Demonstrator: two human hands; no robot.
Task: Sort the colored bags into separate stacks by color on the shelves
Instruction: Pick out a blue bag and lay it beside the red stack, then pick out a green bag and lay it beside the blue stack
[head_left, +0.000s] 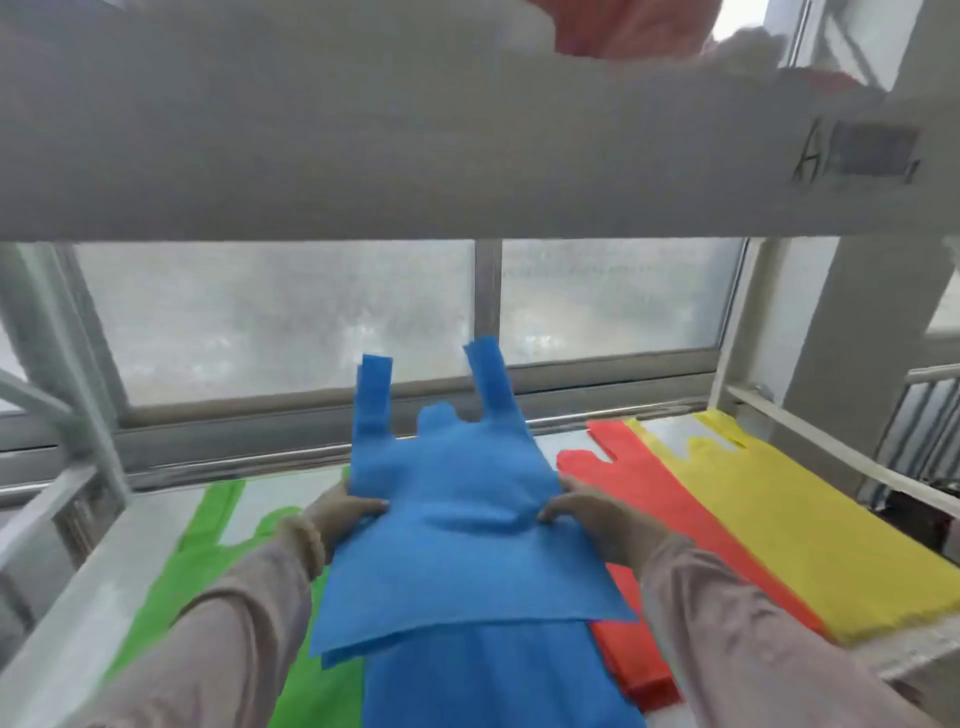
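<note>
A blue bag, vest-style with two strap handles standing up at its far end, is held above the lower shelf of a white metal rack. Its material is matte and slightly textured, with a shallow crease running across the middle between the two hands. The left hand grips the bag's left edge, fingers curled over the top surface and closed on the fabric; the right hand grips the right edge in the same manner, fingers bent and pinching the material. Both hands appear gloved in a pale covering, with light-coloured sleeves reaching the wrists. The held bag sits skewed over a blue stack lying flat beneath it, its near edge overlapping that stack at an angle. To the left of the blue stack lies a green bag, flat on the shelf, handles pointing away. To the right lies a red stack, partly covered by a yellow bag that reaches the shelf's right rail. Above, the front beam of an upper shelf crosses the view, bearing a blurred label at right; a red item on that upper level is visible but too blurred to identify. Frosted window panes stand behind the rack.
</note>
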